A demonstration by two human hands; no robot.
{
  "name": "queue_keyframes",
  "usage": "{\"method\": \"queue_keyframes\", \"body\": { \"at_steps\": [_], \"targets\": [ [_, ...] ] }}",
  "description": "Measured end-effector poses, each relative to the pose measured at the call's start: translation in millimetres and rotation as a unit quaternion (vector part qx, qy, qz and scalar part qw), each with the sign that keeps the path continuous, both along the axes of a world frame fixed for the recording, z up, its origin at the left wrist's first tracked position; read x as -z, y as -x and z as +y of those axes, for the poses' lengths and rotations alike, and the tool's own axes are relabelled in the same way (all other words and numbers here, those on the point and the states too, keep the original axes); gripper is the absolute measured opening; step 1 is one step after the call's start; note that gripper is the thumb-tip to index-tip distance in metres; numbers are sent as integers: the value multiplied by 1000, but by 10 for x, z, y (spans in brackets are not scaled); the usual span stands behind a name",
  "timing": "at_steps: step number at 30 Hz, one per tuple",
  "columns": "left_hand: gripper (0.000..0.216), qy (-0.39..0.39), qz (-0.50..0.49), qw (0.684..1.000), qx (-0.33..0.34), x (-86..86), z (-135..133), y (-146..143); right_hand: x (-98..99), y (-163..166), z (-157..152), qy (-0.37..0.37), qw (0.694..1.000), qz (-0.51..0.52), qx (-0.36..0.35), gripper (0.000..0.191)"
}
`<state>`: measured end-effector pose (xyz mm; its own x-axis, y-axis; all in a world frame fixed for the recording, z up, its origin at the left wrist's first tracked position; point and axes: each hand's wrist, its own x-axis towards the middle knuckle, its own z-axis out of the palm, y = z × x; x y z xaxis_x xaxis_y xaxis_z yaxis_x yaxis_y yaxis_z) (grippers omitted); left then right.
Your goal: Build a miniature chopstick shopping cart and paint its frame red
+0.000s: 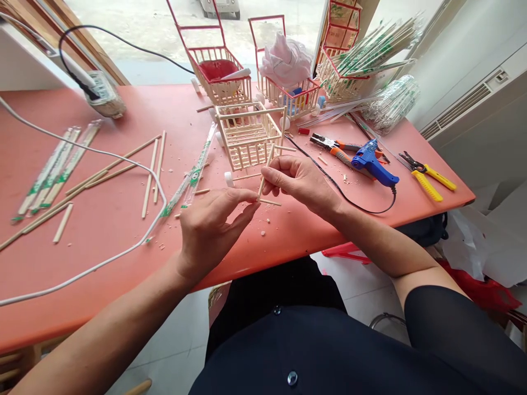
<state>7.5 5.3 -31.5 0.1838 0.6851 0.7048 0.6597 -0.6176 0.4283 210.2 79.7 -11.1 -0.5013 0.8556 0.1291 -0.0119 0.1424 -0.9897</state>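
Observation:
My right hand [298, 181] pinches a short wooden stick [270, 156] between thumb and fingers, holding it at a steep slant. At its lower end, the thumb and forefinger of my left hand [214, 222] close in a pinch. From my left fingertips a second short stick [272, 203] runs to the right; whether the two are joined I cannot tell. Just beyond my hands stands a small cart basket [242, 159] built of pale wooden sticks, with a white wheel [229, 178] at its near corner.
Finished carts with red-edged handles, such as this one [230, 96], stand at the back. A blue glue gun [374, 164], pliers [329, 144] and yellow-handled wire strippers [428, 181] lie right. Wrapped chopsticks [57, 170], loose sticks [150, 178] and a white cable [123, 249] lie left.

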Motion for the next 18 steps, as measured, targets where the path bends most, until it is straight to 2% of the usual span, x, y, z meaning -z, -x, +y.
{"method": "queue_keyframes", "body": {
  "at_steps": [6, 18],
  "targets": [
    [6, 34, -3, 999, -10, -14, -2, 9, 11, 2, 3, -5, 1000, 14, -11, 49],
    [7, -11, 10, 1000, 4, 11, -2, 20, 18, 1, 12, -13, 1000, -1, -22, 48]
  ]
}}
